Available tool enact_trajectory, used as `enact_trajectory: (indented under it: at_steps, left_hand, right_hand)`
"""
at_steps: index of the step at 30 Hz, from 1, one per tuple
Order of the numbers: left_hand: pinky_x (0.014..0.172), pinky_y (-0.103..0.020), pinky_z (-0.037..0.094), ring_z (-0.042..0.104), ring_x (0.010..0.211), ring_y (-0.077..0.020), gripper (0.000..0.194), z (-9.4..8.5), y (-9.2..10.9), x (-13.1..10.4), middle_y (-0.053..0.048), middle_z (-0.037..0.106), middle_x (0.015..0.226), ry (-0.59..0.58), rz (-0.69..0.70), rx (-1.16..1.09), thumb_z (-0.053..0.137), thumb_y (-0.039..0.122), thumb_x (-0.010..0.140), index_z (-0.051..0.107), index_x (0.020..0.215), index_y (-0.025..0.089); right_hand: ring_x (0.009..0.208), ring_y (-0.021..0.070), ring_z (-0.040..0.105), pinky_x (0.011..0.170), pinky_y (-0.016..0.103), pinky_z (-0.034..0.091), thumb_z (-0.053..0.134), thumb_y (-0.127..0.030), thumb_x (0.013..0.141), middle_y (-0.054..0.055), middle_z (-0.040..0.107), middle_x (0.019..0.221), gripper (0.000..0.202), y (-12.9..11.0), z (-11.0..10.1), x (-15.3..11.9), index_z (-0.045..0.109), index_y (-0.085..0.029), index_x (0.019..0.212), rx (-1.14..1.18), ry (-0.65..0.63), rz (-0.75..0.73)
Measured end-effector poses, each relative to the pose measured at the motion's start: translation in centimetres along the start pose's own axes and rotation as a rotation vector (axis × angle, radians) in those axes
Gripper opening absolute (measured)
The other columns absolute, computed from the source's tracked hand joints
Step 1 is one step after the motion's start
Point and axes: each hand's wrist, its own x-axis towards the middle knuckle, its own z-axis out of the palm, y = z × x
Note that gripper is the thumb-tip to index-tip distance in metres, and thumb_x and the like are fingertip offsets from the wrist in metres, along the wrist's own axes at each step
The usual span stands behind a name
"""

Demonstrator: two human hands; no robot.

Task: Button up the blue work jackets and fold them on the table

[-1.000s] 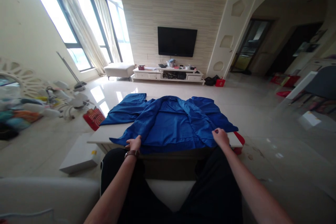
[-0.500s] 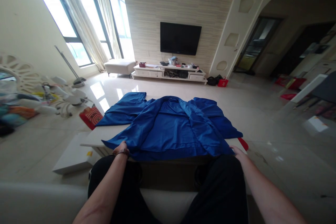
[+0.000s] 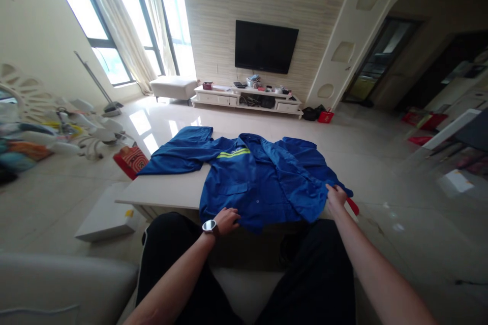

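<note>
A blue jacket [image 3: 244, 198] lies spread on a low white table [image 3: 163, 190], its sleeves stretched out to both sides. The front panel on the left lies over the body, showing a pocket flap and yellow-green stripes [image 3: 233, 153]. The panel on the right is turned back, inner side up. My left hand [image 3: 227, 220], with a watch [image 3: 209, 226] on its wrist, is at the bottom hem, fingers bent and closed on the cloth. Farther right, my right hand [image 3: 336, 197] pinches the edge of the turned-back panel, slightly lifted.
A white box [image 3: 107, 213] stands on the floor left of the table, near a red patterned bag [image 3: 131, 160]. Across the room are a low TV cabinet [image 3: 217, 97] and a wall television [image 3: 266, 46]. Sofa seating [image 3: 64, 284] is at the lower left.
My left hand has brought the left front panel inward over the body, so its outer side shows. My right hand has moved up and slightly left with the right panel's edge.
</note>
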Motion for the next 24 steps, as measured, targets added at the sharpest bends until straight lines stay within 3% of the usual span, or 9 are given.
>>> enact_trajectory:
  at_steps: [3, 6, 7, 9, 13, 17, 19, 21, 24]
  left_hand:
    - [0.105, -0.046, 0.041, 0.061, 0.115, -0.0301, 0.023, 1.6, 0.2, 0.3, -0.010, 0.067, 0.118, -0.030, -0.015, 0.055, 0.064, 0.024, 0.087, 0.076, 0.106, 0.024]
    - [0.104, -0.046, 0.039, 0.058, 0.118, -0.0306, 0.033, 2.2, 0.4, 0.2, -0.011, 0.066, 0.121, -0.019, -0.024, 0.075, 0.065, 0.019, 0.083, 0.073, 0.115, 0.023]
    - [0.103, -0.046, 0.039, 0.057, 0.119, -0.0310, 0.037, 2.3, 0.6, 0.1, -0.011, 0.065, 0.121, -0.021, -0.025, 0.083, 0.066, 0.017, 0.081, 0.072, 0.117, 0.023]
    - [0.102, -0.045, 0.039, 0.055, 0.120, -0.0309, 0.039, 2.7, 1.1, -0.3, -0.011, 0.065, 0.119, -0.021, -0.034, 0.092, 0.067, 0.016, 0.079, 0.071, 0.117, 0.022]
    - [0.102, -0.045, 0.038, 0.053, 0.119, -0.0293, 0.037, 3.6, 2.5, -1.0, -0.011, 0.062, 0.119, 0.069, -0.066, 0.065, 0.065, 0.015, 0.078, 0.070, 0.114, 0.022]
    - [0.099, -0.040, 0.041, 0.055, 0.113, -0.0288, 0.026, 5.6, 4.6, -1.1, -0.009, 0.064, 0.110, 0.177, -0.110, -0.212, 0.073, 0.019, 0.071, 0.072, 0.097, 0.021]
    - [0.091, -0.035, 0.045, 0.061, 0.100, -0.0264, 0.013, 7.6, 5.8, -0.9, -0.008, 0.066, 0.092, 0.141, -0.325, -0.617, 0.076, 0.024, 0.070, 0.070, 0.080, 0.018]
    - [0.080, -0.034, 0.049, 0.064, 0.084, -0.0254, 0.019, 9.9, 6.8, -0.7, -0.007, 0.064, 0.074, 0.051, -0.659, -1.044, 0.077, 0.031, 0.073, 0.066, 0.068, 0.016]
    - [0.070, -0.034, 0.053, 0.066, 0.076, -0.0251, 0.024, 12.9, 7.6, -0.4, -0.009, 0.067, 0.075, 0.035, -0.917, -1.307, 0.076, 0.037, 0.077, 0.066, 0.079, 0.015]
  right_hand:
    - [0.084, 0.0234, 0.063, 0.079, 0.034, 0.052, 0.067, -0.056, 0.074, 0.011, 0.072, 0.090, 0.046, -3.1, 2.6, -2.3, 0.071, -0.014, 0.092, 0.076, -0.110, -0.128]
    - [0.084, 0.0217, 0.066, 0.081, 0.033, 0.053, 0.068, -0.054, 0.079, 0.008, 0.074, 0.092, 0.043, -5.4, 5.2, -7.5, 0.073, -0.015, 0.095, 0.214, -0.658, -0.349]
    - [0.084, 0.0211, 0.066, 0.080, 0.033, 0.053, 0.068, -0.053, 0.080, 0.007, 0.075, 0.092, 0.041, -5.6, 5.9, -9.6, 0.074, -0.015, 0.095, 0.216, -0.779, -0.371]
    - [0.084, 0.0211, 0.067, 0.081, 0.033, 0.053, 0.068, -0.050, 0.081, 0.006, 0.075, 0.093, 0.037, -5.0, 6.9, -13.5, 0.075, -0.016, 0.094, 0.181, -0.896, -0.383]
    - [0.085, 0.0227, 0.068, 0.080, 0.034, 0.052, 0.068, -0.042, 0.082, 0.007, 0.076, 0.091, 0.026, -1.7, 7.7, -18.6, 0.076, -0.018, 0.087, 0.106, -1.000, -0.376]
    - [0.083, 0.0224, 0.067, 0.080, 0.034, 0.050, 0.067, -0.039, 0.083, 0.007, 0.076, 0.089, 0.023, 0.2, 7.9, -19.9, 0.078, -0.019, 0.085, 0.073, -0.998, -0.355]
    - [0.084, 0.0223, 0.067, 0.080, 0.034, 0.050, 0.065, -0.039, 0.084, 0.007, 0.075, 0.088, 0.024, 0.4, 7.8, -20.1, 0.078, -0.018, 0.086, 0.070, -0.992, -0.339]
    - [0.085, 0.0225, 0.068, 0.082, 0.034, 0.051, 0.063, -0.038, 0.086, 0.008, 0.076, 0.090, 0.025, 0.6, 7.7, -20.2, 0.078, -0.018, 0.087, 0.062, -0.998, -0.324]
    - [0.090, 0.0238, 0.070, 0.085, 0.035, 0.051, 0.062, -0.038, 0.086, 0.009, 0.077, 0.096, 0.026, 1.0, 7.3, -20.5, 0.079, -0.018, 0.092, 0.040, -1.008, -0.302]
